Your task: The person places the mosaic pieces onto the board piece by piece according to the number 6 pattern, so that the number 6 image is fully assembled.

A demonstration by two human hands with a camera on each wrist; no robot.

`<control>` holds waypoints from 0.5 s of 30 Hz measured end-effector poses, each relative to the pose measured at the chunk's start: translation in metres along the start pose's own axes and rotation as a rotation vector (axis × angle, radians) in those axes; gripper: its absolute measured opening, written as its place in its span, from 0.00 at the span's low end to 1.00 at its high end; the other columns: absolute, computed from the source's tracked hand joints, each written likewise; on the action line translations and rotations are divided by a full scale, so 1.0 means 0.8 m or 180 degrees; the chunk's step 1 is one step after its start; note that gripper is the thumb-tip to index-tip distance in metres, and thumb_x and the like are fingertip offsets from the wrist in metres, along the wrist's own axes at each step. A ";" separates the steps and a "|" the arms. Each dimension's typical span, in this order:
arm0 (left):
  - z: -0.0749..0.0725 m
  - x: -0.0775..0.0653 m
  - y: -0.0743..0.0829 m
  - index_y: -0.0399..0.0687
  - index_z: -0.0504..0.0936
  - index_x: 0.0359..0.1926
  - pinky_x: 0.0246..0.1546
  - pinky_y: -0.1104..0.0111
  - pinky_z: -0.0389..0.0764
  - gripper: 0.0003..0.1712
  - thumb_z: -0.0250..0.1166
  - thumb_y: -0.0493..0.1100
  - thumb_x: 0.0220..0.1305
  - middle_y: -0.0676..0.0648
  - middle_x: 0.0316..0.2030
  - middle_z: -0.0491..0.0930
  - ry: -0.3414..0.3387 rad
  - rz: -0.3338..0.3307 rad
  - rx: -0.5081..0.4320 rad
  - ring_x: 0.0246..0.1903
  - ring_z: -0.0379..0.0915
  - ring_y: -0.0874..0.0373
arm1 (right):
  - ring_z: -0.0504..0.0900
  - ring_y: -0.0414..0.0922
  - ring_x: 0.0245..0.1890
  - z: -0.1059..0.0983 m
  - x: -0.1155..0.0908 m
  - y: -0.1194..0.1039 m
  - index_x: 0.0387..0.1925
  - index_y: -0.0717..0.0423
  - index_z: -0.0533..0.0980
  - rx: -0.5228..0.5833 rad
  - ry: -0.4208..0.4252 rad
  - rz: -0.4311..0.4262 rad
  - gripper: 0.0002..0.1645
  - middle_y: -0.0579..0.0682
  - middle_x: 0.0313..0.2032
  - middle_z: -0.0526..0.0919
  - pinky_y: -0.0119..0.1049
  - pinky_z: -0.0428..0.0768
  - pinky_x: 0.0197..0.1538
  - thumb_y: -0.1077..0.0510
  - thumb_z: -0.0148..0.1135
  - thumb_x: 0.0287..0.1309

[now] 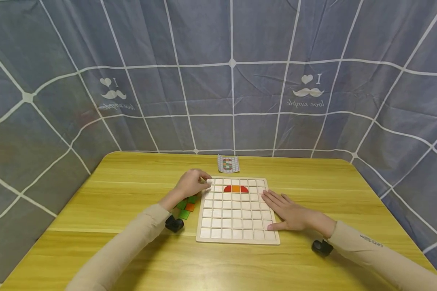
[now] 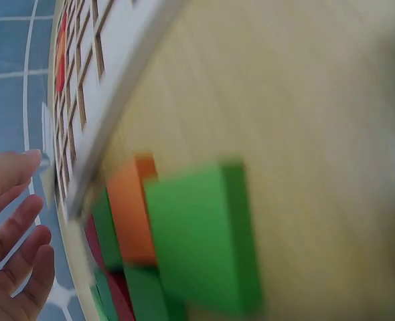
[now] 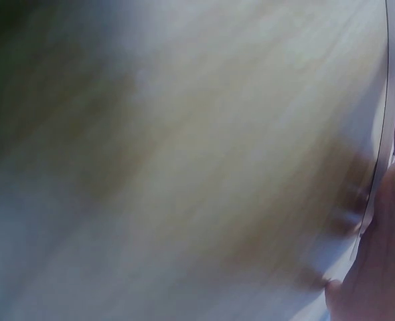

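Note:
A pale wooden grid board (image 1: pixel 236 241) lies flat on the table, its square cells edged by thin ridges. Two red quarter-round pieces (image 1: pixel 227 189) flank an orange square (image 1: pixel 236 188) in its second row. Over the board's upper left corner is my left hand (image 1: pixel 191 184); in the left wrist view its thumb and fingers are apart, holding nothing. My right hand (image 1: pixel 289 211) rests along the board's right edge with fingers extended. Left of the board lie green blocks (image 2: pixel 191 234), an orange block (image 2: pixel 130 214) and a dark red piece (image 2: pixel 120 294), partly hidden by my left hand in the head view.
Behind the board lies a small paper card (image 1: pixel 228 164) printed with a coloured grid pattern. The wooden table (image 1: pixel 131 169) reaches back to a grey-blue curtain (image 1: pixel 204 89) with white lines. Dark wrist devices (image 1: pixel 174 223) sit at both cuffs.

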State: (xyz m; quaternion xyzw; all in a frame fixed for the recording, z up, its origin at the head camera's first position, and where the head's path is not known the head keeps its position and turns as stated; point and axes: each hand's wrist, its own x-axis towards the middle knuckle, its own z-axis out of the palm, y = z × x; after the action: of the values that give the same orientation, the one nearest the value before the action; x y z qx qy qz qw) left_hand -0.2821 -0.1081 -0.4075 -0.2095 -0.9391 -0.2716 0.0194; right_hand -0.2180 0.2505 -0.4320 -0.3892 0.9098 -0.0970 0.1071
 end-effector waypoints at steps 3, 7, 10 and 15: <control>-0.008 -0.008 -0.013 0.45 0.85 0.48 0.40 0.61 0.79 0.16 0.67 0.44 0.59 0.45 0.45 0.84 0.0049 -0.0075 -0.0032 0.40 0.79 0.52 | 0.42 0.62 0.74 -0.001 0.002 -0.001 0.74 0.64 0.42 -0.0046 -0.0041 0.0030 0.57 0.63 0.75 0.41 0.64 0.49 0.70 0.32 0.52 0.61; -0.020 -0.020 -0.029 0.44 0.85 0.48 0.41 0.59 0.79 0.17 0.68 0.44 0.59 0.44 0.47 0.84 0.0145 -0.0154 -0.0083 0.41 0.79 0.51 | 0.41 0.61 0.75 -0.002 0.002 -0.003 0.74 0.64 0.42 -0.0059 -0.0083 0.0064 0.57 0.62 0.75 0.41 0.63 0.48 0.70 0.32 0.51 0.62; -0.028 -0.028 -0.043 0.43 0.85 0.49 0.42 0.57 0.79 0.17 0.68 0.44 0.59 0.43 0.46 0.84 0.0174 -0.0223 -0.0067 0.42 0.79 0.49 | 0.42 0.61 0.75 -0.001 0.002 -0.003 0.74 0.64 0.43 -0.0053 -0.0078 0.0065 0.57 0.62 0.75 0.41 0.63 0.48 0.70 0.32 0.51 0.62; -0.041 -0.039 -0.065 0.41 0.84 0.50 0.46 0.54 0.79 0.18 0.67 0.43 0.59 0.40 0.47 0.84 0.0148 -0.0277 -0.0077 0.44 0.80 0.47 | 0.42 0.62 0.74 0.001 0.002 -0.001 0.74 0.64 0.43 -0.0075 -0.0042 0.0049 0.57 0.63 0.75 0.41 0.64 0.49 0.70 0.31 0.51 0.61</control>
State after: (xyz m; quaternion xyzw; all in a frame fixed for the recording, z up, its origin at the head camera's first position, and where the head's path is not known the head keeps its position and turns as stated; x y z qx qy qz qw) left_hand -0.2769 -0.1766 -0.4103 -0.1623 -0.9433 -0.2883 0.0270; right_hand -0.2182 0.2485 -0.4326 -0.3840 0.9131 -0.0828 0.1092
